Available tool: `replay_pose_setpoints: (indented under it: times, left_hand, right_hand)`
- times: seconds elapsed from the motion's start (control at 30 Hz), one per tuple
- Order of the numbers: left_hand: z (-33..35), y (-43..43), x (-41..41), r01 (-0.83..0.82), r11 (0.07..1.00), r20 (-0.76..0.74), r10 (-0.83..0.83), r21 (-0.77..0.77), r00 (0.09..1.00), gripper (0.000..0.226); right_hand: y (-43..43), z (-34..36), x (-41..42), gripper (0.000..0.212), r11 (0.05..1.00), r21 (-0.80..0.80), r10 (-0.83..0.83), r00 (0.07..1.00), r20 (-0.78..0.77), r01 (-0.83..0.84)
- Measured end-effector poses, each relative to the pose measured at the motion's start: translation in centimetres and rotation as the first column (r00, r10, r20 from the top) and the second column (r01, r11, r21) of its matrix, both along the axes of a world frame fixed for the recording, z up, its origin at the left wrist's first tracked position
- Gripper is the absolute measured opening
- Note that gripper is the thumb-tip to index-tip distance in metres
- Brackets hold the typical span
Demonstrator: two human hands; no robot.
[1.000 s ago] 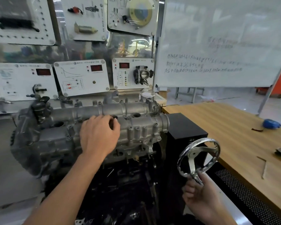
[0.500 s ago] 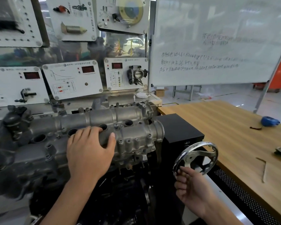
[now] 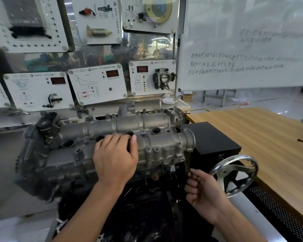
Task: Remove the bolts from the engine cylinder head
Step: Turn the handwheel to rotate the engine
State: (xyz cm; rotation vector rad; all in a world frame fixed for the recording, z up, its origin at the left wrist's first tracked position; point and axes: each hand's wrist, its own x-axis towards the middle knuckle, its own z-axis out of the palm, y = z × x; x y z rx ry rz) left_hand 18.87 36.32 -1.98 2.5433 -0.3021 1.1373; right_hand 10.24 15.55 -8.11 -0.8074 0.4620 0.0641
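Note:
The grey metal engine cylinder head (image 3: 157, 137) lies across the middle of the head view on a dark engine stand. Several small bolts (image 3: 148, 150) stand along its near flange. My left hand (image 3: 115, 158) rests palm down on top of the head, fingers laid over the ridge near the round plug holes (image 3: 100, 137). My right hand (image 3: 203, 191) hovers low at the right, just left of the chrome handwheel (image 3: 234, 173), fingers loosely curled and holding nothing.
A black box (image 3: 212, 137) sits between the engine and the wooden table (image 3: 261, 133) at the right. Behind the engine stand white training panels (image 3: 98, 84) with displays, and a whiteboard (image 3: 243, 49) fills the upper right.
My right hand has let go of the handwheel and moved left, away from it. The engine has swung, with my left hand staying on top of the head.

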Motion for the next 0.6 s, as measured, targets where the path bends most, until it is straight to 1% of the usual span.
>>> replay_pose_setpoints:
  times: [0.1,0.2,0.33,0.47,0.6]
  left_hand:
    - [0.8,-0.3,0.7,-0.026,0.999,0.006,0.027,-0.026,1.000,0.042]
    - [0.6,-0.4,0.3,-0.021,0.999,-0.010,0.020,-0.035,1.000,0.040]
    - [-0.3,-0.2,-1.1,0.038,0.995,0.033,-0.035,-0.097,0.999,0.036]
    - [-0.5,-0.1,-1.7,0.063,0.992,0.041,-0.059,-0.111,0.997,0.034]
    - [-0.2,0.0,-1.9,0.086,0.991,-0.026,-0.089,-0.100,0.996,0.029]
  right_hand:
    - [0.6,0.5,0.5,0.014,0.999,-0.037,0.022,0.999,0.049,-0.021]
    - [1.0,0.3,0.2,0.013,0.999,-0.032,0.042,0.997,0.060,-0.040]
    - [1.6,0.4,0.0,0.018,1.000,-0.005,0.020,0.999,0.051,-0.020]
    - [2.3,2.4,0.7,0.025,0.999,-0.034,0.012,0.994,0.111,-0.009]
    - [2.7,3.9,0.9,0.028,0.999,-0.050,0.008,0.994,0.113,-0.003]
